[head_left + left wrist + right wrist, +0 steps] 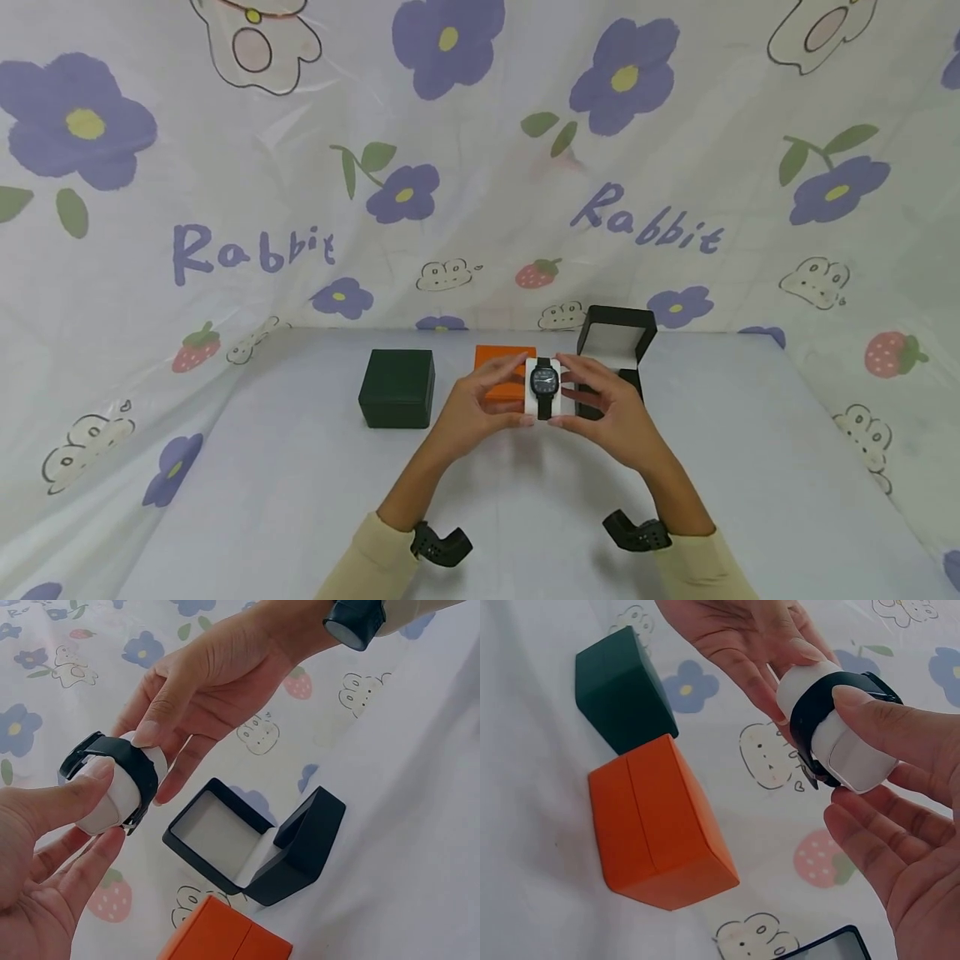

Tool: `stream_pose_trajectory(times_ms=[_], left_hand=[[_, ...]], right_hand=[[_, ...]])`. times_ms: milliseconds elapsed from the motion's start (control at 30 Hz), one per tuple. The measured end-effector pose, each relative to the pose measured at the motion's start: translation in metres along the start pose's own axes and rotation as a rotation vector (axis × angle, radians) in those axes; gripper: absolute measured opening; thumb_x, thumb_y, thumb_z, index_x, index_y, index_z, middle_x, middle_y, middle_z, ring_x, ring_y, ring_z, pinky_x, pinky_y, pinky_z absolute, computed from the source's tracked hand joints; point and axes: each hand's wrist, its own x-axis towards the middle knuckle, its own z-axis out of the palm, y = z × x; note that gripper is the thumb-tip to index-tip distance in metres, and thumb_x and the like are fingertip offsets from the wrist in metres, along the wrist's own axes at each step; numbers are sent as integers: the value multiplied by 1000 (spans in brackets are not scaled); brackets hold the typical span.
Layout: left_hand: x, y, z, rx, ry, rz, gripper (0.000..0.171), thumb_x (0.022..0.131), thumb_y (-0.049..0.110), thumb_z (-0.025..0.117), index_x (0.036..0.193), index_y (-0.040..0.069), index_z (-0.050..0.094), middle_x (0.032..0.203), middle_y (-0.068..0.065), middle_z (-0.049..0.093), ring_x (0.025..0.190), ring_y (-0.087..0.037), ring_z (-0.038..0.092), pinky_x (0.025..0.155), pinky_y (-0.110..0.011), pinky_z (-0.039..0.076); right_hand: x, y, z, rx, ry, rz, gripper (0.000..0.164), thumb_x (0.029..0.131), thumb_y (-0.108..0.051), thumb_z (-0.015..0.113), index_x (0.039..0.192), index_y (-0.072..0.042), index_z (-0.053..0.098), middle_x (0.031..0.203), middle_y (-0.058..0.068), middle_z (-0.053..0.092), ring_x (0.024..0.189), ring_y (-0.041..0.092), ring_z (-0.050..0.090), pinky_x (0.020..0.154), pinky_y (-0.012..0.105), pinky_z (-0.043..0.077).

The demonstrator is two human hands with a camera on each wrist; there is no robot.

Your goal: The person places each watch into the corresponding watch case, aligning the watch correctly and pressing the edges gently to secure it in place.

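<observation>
A black wristwatch [544, 382] is strapped round a white watch pillow [109, 807], its square-looking dark dial turned up toward the head camera. My left hand [476, 410] pinches one end of the pillow between thumb and fingers. At the other end my right hand [617, 410] holds it the same way, thumb close to the strap [810, 716]. Both hands keep the watch raised above the table. Behind the right hand stands a black watch box [296, 859] with its lid up and a pale lining.
An orange box [660, 825], closed, stands behind the left hand, partly covered by it in the head view. Farther left sits a closed dark green box [397, 388]. A white cloth [300, 500] covers the table, and a patterned curtain [480, 167] hangs behind.
</observation>
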Motion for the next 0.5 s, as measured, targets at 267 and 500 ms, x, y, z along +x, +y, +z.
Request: stream_pose_trajectory(times_ms=[267, 500], left_hand=[[-1, -1, 6, 49, 35, 5, 81, 82, 10, 86, 153, 23, 48, 149, -2, 49, 125, -28, 59, 90, -33, 58], [5, -7, 14, 43, 54, 7, 77, 85, 10, 83, 152, 25, 49, 150, -7, 49, 127, -32, 58, 90, -33, 59]], right_hand=[[-1, -3, -4, -10, -11, 5, 83, 78, 2, 86, 150, -16, 51, 145, 13, 53, 122, 28, 60, 98, 32, 53], [-2, 1, -10, -15, -4, 11, 81, 80, 3, 84, 151, -12, 49, 147, 13, 51, 124, 22, 59, 98, 29, 53]])
